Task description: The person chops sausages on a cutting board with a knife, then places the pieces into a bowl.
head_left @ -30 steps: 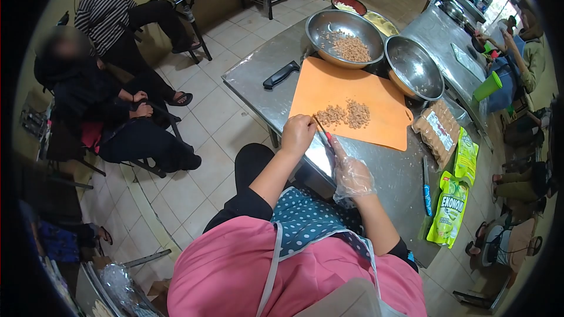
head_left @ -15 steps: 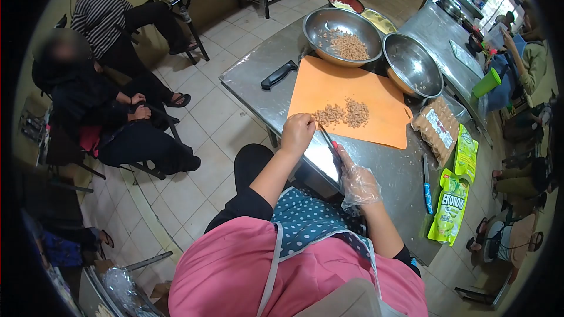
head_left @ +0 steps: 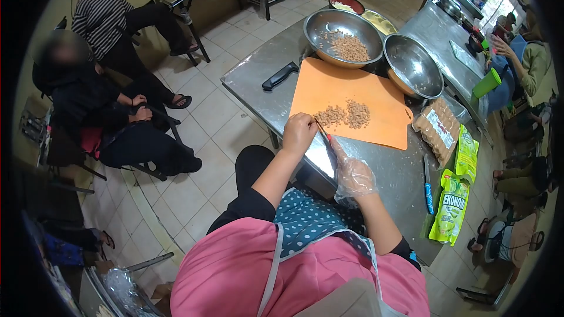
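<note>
My right hand (head_left: 355, 175), in a clear plastic glove, grips a knife (head_left: 324, 132) with a red handle. Its blade points up and left, with the tip close to the fingers of my left hand (head_left: 299, 132). That bare hand is closed at the near left edge of an orange cutting board (head_left: 314, 85); whatever its fingers pinch is hidden. Just beyond the blade, chopped light-brown bits (head_left: 346, 114) lie on the board in two small heaps. Behind the board, a steel bowl (head_left: 317, 22) contains more of these bits.
A second steel bowl (head_left: 414, 61) stands right of the first. A black-handled knife (head_left: 280, 76) lies left of the board. On the right are a pack of sausages (head_left: 436, 128), a blue-handled knife (head_left: 428, 191) and green pouches (head_left: 451, 206). Two people sit at left.
My right hand has shifted slightly down with the red-handled knife, its back turned more upward. My left hand stays almost in place. The chopped heaps look the same.
</note>
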Tool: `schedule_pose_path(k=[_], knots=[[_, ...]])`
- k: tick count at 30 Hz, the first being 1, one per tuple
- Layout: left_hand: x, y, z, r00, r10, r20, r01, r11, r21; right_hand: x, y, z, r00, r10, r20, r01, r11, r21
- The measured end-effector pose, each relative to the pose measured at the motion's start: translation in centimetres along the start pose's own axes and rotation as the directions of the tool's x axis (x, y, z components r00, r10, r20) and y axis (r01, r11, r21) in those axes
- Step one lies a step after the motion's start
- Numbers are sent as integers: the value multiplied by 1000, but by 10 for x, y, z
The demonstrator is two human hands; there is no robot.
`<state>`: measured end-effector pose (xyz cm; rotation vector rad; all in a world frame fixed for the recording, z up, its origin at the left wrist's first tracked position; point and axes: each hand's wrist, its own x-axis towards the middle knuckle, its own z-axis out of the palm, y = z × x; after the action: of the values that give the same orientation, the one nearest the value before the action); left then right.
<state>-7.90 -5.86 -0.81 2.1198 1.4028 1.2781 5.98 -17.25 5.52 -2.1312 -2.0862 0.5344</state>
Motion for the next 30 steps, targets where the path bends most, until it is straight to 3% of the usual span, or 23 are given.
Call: schedule_pose_path(k=[8, 12, 17, 25, 27, 30], knots=[[0, 0, -7, 996, -81, 46, 82, 996, -22, -17, 1, -16, 993, 51, 103, -50, 999, -13], [1, 4, -5, 994, -96, 44, 99, 993, -62, -8, -4, -14, 996, 58, 75, -57, 998, -4], [3, 4, -6, 994, -89, 70, 93, 994, -50, 5, -5, -5, 999, -42, 4, 42, 999, -29], [2, -1, -3, 998, -63, 16, 63, 997, -37, -9, 2, -10, 999, -22, 44, 22, 1000, -6], [2, 1, -4, 981, -187, 57, 192, 977, -96, -12, 3, -13, 998, 8, 67, -7, 1000, -18], [2, 0, -3, 979, -195, 64, 201, 975, -100, -14, 5, -14, 993, 44, 107, -45, 999, 3]])
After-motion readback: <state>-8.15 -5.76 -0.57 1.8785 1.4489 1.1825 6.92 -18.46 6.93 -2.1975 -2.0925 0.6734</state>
